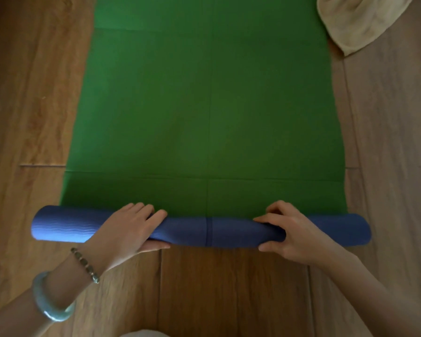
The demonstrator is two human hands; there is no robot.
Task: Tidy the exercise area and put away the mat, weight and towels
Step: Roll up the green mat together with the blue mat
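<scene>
I'm watching the left hand [131, 229] and right hand [289, 233] gripping the mat [204, 105] at its rolled near end, either side of its centre line. A towel [355, 20] is lying at the mat's far right edge.

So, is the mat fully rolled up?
No: the mat is rolled only at its near end, where the left hand and right hand grip it; the rest lies flat.

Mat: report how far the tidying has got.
Done: the near end of the mat is wound into a blue roll. In hand: left hand and right hand grip that roll. Left: most of the green mat lies flat, the beige towel sits by its far right corner, no weight in view.
</scene>
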